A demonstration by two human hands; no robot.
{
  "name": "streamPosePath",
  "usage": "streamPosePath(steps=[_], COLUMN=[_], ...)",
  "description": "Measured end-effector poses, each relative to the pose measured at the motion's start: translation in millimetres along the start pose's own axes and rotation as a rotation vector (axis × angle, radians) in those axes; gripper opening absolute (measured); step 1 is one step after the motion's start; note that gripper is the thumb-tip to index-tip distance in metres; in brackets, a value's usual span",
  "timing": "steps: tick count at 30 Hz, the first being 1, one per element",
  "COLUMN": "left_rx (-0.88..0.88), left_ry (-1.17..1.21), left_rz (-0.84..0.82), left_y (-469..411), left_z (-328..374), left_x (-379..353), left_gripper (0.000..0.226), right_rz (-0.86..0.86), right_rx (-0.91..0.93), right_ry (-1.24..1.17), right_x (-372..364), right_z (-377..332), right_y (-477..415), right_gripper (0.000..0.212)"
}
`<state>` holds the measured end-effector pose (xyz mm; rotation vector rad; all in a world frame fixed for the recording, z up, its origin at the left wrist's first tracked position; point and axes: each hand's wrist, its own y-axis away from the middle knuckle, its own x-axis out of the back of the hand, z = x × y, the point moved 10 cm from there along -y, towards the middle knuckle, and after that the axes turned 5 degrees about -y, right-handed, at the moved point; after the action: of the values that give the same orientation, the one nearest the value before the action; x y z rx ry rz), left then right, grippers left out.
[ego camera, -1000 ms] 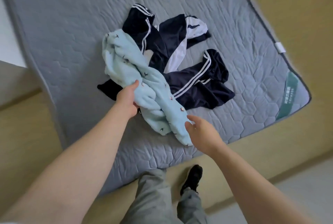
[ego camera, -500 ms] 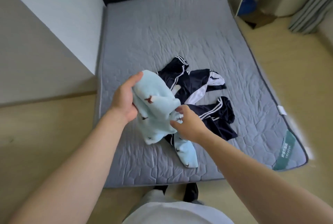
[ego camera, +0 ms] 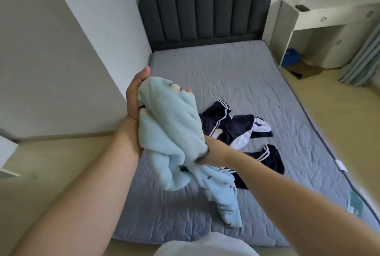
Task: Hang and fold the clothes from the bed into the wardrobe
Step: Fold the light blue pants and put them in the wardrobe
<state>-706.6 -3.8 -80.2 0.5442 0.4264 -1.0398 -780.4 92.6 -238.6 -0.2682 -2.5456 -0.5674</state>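
Fluffy fleece garment (ego camera: 172, 124), quilted mattress (ego camera: 236, 74)

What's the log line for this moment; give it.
left hand: grips blue garment | right hand: grips it | navy clothes: on mattress

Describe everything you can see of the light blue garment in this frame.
The blue garment is pale, fluffy, fleece-like fabric with small dark bird-like prints, plainest on its lower part. It is bunched, not spread, and held above the mattress. The left hand grips its top. The right hand grips its middle, fingers buried in cloth. One end hangs low; whether it touches the mattress is unclear.
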Motion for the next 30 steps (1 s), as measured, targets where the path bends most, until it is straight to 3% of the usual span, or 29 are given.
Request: streamPosePath(steps=[2,5,7,9,11,12,14,16,18,21,24,26,30], left_rx=[0.037,0.094,0.23,0.513,0.638,0.585,0.368,0.23,0.198,0.258,0.094,0.044,-0.001], left_ry=[-0.031,-0.24,-0.5,-0.765,-0.86,-0.842,-0.539,-0.215,-0.143,-0.305,-0.317,-0.292,-0.37], left_rz=[0.007,0.242,0.368,0.316,0.251,0.283,0.356,0.28,0.135,0.159,0.212,0.185,0.18], left_y=[11,14,20,34,42,37,16,-6,-20,-22,-32,-31,-22], left_z=[6,15,4,-34,-60,-59,-47,-36,-34,-44,-25,-14,4], left_x=[6,50,86,109,118,122,124,110,86,78,90,89,77], left_gripper=[0.054,0.034,0.022,0.021,0.022,0.023,0.038,0.075,0.081,0.063,0.049,0.036,0.026], right_rz=[0.108,0.375,0.512,0.618,0.692,0.7,0.659,0.598,0.482,0.31,0.274,0.378,0.698], right_rx=[0.04,-0.06,-0.133,-0.052,0.145,0.254,0.501,0.714,0.829,0.781,0.686,0.627,0.554], right_ry=[0.068,-0.113,-0.293,-0.315,-0.235,-0.159,0.042,0.355,0.574,0.606,0.492,0.385,0.24], right_x=[-1,28,48,67,80,80,67,36,-1,-30,-21,5,61], right_z=[-18,-18,-16,-36,-74,-95,-137,-168,-177,-161,-142,-138,-135], right_y=[-4,-3,6,13,24,32,49,65,70,62,58,60,66], right_gripper=[0.012,0.023,0.024,0.02,0.02,0.024,0.032,0.032,0.034,0.036,0.052,0.051,0.026])
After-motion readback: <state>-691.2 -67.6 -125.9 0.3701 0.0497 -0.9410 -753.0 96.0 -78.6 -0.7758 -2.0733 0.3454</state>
